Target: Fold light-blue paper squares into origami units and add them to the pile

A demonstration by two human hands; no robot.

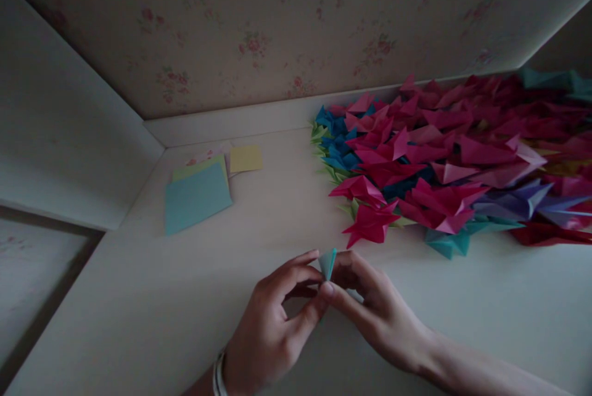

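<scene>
A small turquoise piece of folded paper (328,263) stands up between my two hands, above the white table. My left hand (287,316) pinches it from the left with thumb and fingertips. From the other side my right hand (370,306) grips it too, its thumb pressed close against the left thumb. The lower part of the paper is hidden behind the thumbs, so its full shape does not show.
A large heap of folded paper figures (435,155), mostly pink with blue, green and purple ones, covers the right back. Flat turquoise paper (198,198) and a yellow paper square (246,158) lie at the left. A flowered wall (259,69) rises behind the white table (139,297).
</scene>
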